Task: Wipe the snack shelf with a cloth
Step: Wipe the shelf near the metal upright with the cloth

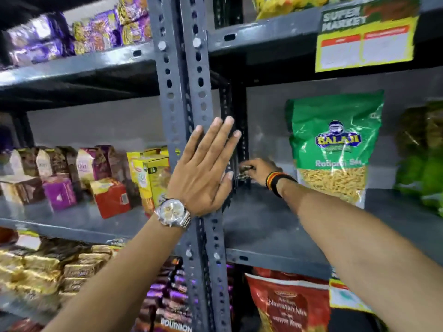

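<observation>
The grey metal snack shelf (pixel 275 224) runs across the middle right, its board bare and dusty near the front. My left hand (pixel 203 168), with a silver watch on the wrist, lies flat with fingers spread against the perforated upright post (pixel 189 80). My right hand (pixel 260 170), with a striped wristband, reaches to the back left corner of the shelf. Its fingers are closed on a small, dark, bunched cloth (pixel 245 172), which presses against the rear post. Most of the cloth is hidden by my left hand and the post.
A green snack bag (pixel 333 149) stands upright on the shelf just right of my right hand; more green packs (pixel 422 168) sit at the far right. Boxed snacks (pixel 107 178) fill the left bay. A red bag (pixel 290 305) lies below, and a yellow price sign (pixel 364 41) hangs above.
</observation>
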A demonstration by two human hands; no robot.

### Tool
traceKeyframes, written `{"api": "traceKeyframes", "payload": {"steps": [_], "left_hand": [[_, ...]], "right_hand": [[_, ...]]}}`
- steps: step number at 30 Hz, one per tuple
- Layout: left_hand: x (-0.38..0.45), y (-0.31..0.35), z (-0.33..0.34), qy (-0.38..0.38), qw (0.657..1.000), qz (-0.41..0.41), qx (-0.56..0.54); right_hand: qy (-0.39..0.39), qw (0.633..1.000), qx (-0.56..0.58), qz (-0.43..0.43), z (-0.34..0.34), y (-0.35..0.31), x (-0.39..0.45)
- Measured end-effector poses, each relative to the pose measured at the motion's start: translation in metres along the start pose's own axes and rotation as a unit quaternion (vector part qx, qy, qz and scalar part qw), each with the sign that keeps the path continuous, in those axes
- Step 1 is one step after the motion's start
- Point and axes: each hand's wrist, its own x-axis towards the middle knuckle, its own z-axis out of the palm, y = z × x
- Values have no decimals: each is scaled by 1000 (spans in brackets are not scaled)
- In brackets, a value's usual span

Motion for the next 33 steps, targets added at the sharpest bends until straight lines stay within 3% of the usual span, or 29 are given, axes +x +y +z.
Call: {"api": "traceKeyframes", "payload": {"steps": [3, 6, 9, 18, 24, 28, 33], "left_hand": [[0, -1, 2, 2, 1000, 7, 2], [-1, -2, 4, 2, 1000, 7, 7], [0, -1, 3, -2, 1000, 3, 11], [-11, 12, 1, -4, 999, -42, 10], [-14, 15, 2, -12, 998, -59, 11], [-16, 16, 0, -14, 998, -61, 9], [-18, 20, -3, -17, 998, -67, 9]], "right_hand": [[-21, 996, -55, 71, 41, 54, 42], [-67, 990, -33, 118, 71, 83, 63], [-137, 988, 35, 70, 43, 19, 10], [-245, 951, 82, -169, -2, -17, -99], [-156, 973, 139, -94, 6, -25, -77], [-179, 965, 140, -130, 29, -32, -91], [-290, 929, 159, -168, -14, -21, -135]]}}
